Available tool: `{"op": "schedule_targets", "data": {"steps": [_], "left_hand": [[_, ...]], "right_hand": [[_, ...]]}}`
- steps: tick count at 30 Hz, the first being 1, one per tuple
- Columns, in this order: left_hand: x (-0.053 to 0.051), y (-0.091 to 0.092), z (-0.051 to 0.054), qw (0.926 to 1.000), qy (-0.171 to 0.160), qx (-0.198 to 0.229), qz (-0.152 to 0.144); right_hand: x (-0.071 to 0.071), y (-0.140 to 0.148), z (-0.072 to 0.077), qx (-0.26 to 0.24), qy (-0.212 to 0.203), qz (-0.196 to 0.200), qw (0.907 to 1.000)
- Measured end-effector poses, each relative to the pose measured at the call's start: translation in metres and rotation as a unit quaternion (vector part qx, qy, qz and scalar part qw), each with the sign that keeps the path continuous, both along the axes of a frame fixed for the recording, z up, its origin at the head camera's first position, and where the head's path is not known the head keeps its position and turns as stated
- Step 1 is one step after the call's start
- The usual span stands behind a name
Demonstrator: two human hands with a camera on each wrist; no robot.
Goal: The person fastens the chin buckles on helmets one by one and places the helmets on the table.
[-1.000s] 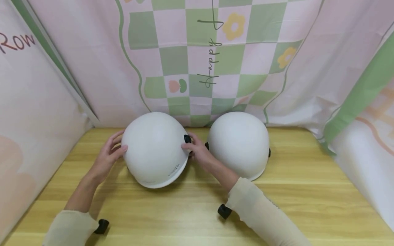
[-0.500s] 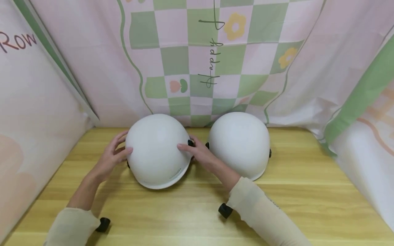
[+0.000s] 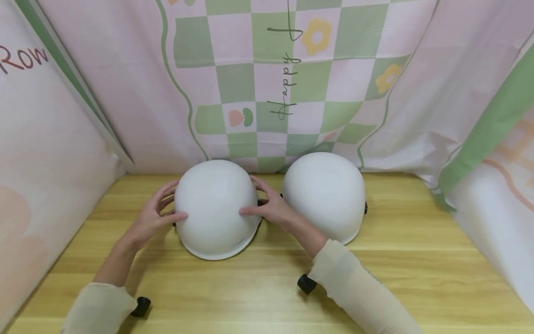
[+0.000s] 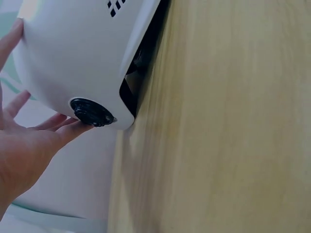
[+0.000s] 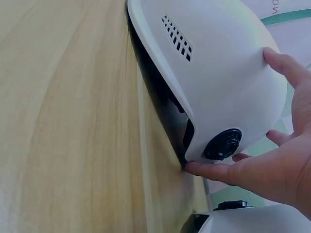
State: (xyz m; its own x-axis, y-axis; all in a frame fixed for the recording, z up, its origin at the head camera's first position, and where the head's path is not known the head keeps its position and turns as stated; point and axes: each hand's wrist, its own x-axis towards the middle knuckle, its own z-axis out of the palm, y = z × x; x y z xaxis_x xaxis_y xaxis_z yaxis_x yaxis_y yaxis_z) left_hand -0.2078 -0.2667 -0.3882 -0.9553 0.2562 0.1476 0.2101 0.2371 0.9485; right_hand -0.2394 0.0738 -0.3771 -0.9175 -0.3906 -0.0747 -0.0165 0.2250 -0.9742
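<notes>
A white helmet [image 3: 217, 204] sits left of centre on the wooden table, its small brim facing me. My left hand [image 3: 152, 215] grips its left side, thumb on the front and the other fingers spread round the side. In the left wrist view, fingers touch the shell near a round black knob [image 4: 91, 112]. On the opposite side my right hand [image 3: 273, 206] holds the same helmet, thumb on the front of the shell. In the right wrist view, one finger lies along the lower edge below another black knob [image 5: 222, 144]. The helmet's inside is mostly hidden.
A second white helmet [image 3: 325, 197] stands just right of my right hand, close to that forearm. Behind the wooden table [image 3: 233, 297] hangs a checkered, flowered cloth [image 3: 275, 79]. Another cloth [image 3: 54, 139] walls off the left side.
The held helmet has tipped level and come down slightly toward me and to the right, its side vents turning out of sight. Both hands moved with it. The second helmet stayed put.
</notes>
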Motion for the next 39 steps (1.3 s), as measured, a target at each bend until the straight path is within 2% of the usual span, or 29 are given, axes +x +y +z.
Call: {"op": "schedule_targets", "data": {"steps": [6,12,18,27,31,34,37,39], "left_hand": [[-0.002,0.003,0.004,0.9999,0.002,-0.011,0.010],[-0.005,0.005,0.008,0.9998,-0.005,-0.012,0.012],[-0.006,0.005,0.007,0.9998,-0.011,-0.014,0.011],[-0.011,0.004,0.004,0.9999,-0.007,-0.004,-0.006],[-0.011,0.002,0.005,0.9998,-0.005,-0.018,-0.002],[-0.006,-0.001,0.008,0.9992,0.005,-0.036,0.015],[0.001,-0.003,0.013,0.9961,0.036,-0.069,0.043],[0.006,-0.005,0.017,0.9905,0.068,-0.102,0.062]], "right_hand": [[-0.004,-0.001,0.000,-0.007,0.009,-0.007,0.9999],[-0.005,-0.001,0.002,-0.006,-0.002,-0.007,1.0000],[-0.005,-0.003,0.003,-0.008,-0.004,-0.007,0.9999],[-0.002,-0.003,0.003,0.014,0.004,-0.020,0.9997],[0.004,0.002,0.011,0.067,0.039,-0.018,0.9968],[0.013,0.016,0.026,0.104,0.093,-0.008,0.9902],[0.023,0.039,0.044,0.115,0.156,0.001,0.9810],[0.029,0.057,0.055,0.126,0.205,0.001,0.9708]]}}
